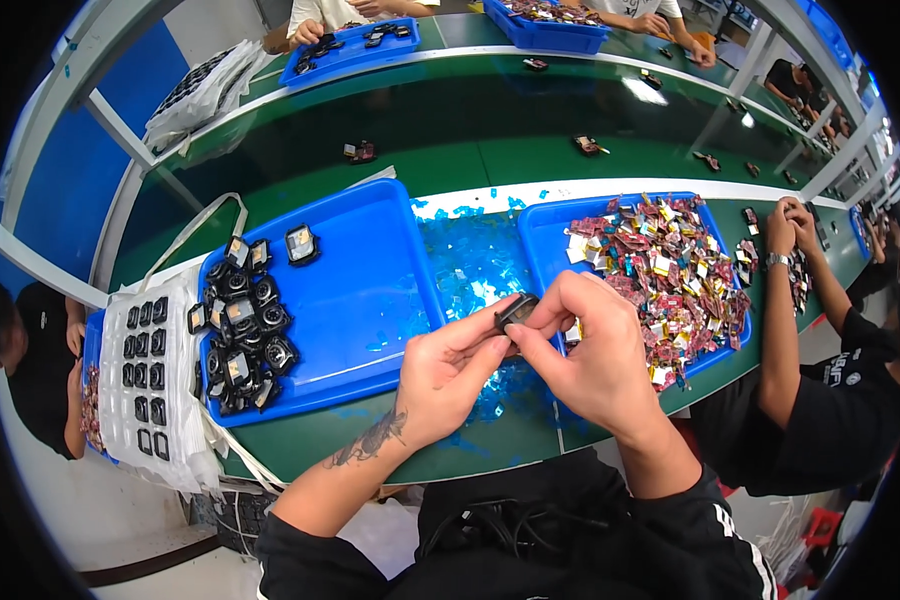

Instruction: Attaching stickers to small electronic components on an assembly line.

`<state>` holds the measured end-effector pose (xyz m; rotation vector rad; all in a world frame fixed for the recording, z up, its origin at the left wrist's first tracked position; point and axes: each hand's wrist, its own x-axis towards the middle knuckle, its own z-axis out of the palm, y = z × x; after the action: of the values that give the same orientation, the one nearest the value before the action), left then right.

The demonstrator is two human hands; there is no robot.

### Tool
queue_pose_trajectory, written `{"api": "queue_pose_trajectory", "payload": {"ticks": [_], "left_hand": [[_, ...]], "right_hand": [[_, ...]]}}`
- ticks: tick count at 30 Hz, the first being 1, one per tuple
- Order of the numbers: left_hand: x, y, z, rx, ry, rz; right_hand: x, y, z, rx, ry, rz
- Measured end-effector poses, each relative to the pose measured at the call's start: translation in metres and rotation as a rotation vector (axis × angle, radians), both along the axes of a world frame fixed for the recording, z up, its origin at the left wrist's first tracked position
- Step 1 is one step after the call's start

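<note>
Between my two hands is a small black plastic housing, raised above the bench between two blue trays. My left hand grips its left side between thumb and fingers. The thumb and bent forefinger of my right hand pinch its right side; the fingers partly hide it. To the left, a blue tray holds a heap of similar black housings along its left side. On the right, another blue tray is piled with red circuit boards bearing white and yellow parts.
Small blue film pieces litter the bench between the trays. A white moulded sheet at the left carries rows of black frames. Beyond a white rail runs a green conveyor with scattered parts. A co-worker's arm is close on the right.
</note>
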<state>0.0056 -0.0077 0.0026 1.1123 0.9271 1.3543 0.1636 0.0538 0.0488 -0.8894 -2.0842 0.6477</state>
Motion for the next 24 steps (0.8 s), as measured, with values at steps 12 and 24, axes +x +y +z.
{"api": "queue_pose_trajectory", "payload": {"ticks": [12, 24], "left_hand": [[0.000, 0.005, 0.005, 0.031, -0.172, 0.155], [-0.009, 0.006, 0.001, 0.407, 0.554, 0.216]], "right_hand": [[0.014, -0.006, -0.016, -0.609, 0.553, 0.033], [0.023, -0.006, -0.014, -0.742, 0.459, 0.218]]}}
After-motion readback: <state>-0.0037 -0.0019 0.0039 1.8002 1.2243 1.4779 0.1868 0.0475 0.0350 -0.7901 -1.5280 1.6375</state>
